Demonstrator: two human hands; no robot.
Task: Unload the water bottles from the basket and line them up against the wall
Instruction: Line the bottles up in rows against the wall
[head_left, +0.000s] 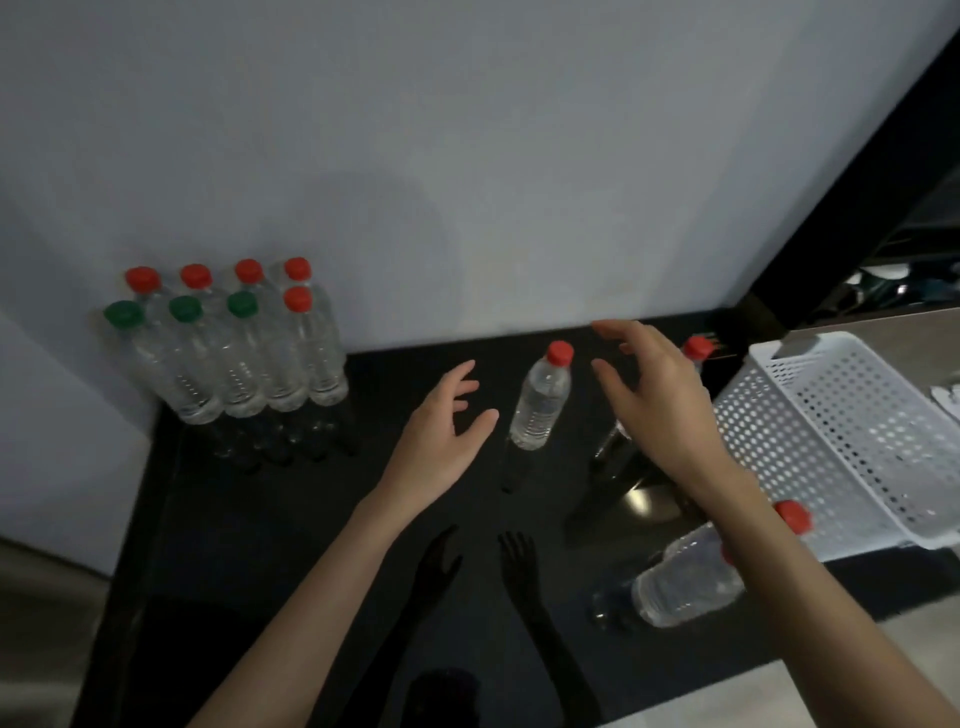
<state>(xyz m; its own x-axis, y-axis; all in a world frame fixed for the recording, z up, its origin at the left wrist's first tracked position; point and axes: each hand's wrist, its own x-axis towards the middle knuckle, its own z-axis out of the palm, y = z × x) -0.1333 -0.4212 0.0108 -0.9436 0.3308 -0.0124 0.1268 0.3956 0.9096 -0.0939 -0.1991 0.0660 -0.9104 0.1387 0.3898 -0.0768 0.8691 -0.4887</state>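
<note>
Both hands, left (444, 415) and right (654, 395), spread empty around an upright bottle (540, 402); next, probably grasp and shift it wallward.

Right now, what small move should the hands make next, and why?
Probably close the left hand round the red-capped bottle: it stands alone between that open hand and the open right hand, apart from the bottle rows at the wall.
</note>
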